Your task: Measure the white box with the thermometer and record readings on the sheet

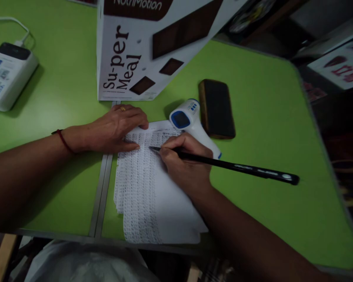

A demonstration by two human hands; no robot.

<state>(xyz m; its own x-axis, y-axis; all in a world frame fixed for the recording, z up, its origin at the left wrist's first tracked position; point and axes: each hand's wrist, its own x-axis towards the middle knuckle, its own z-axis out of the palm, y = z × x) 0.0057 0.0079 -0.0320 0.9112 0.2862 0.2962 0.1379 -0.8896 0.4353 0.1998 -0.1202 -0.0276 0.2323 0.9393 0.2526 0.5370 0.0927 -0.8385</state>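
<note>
Several sheets of paper (176,211) with columns of small handwriting lie on the green table, their lower edge close to the table's front edge. My right hand (191,160) is closed around a long black pen (238,167), its tip touching or just above the top sheet beside the written columns. My left hand (117,129), with a ring and a dark red wrist cord, rests on the upper left part of the sheets, fingers stretched and thumb apart. Partly behind my right hand lies a white and blue infrared thermometer (191,117), overlapping the sheets' top right corner.
A dark smartphone (217,109) in a brown case lies right of the thermometer. Behind the sheets stands a large white box (147,47) with brown print. A white power bank (10,76) with a cable sits at the far left. A metal seam (101,192) crosses the table (282,129).
</note>
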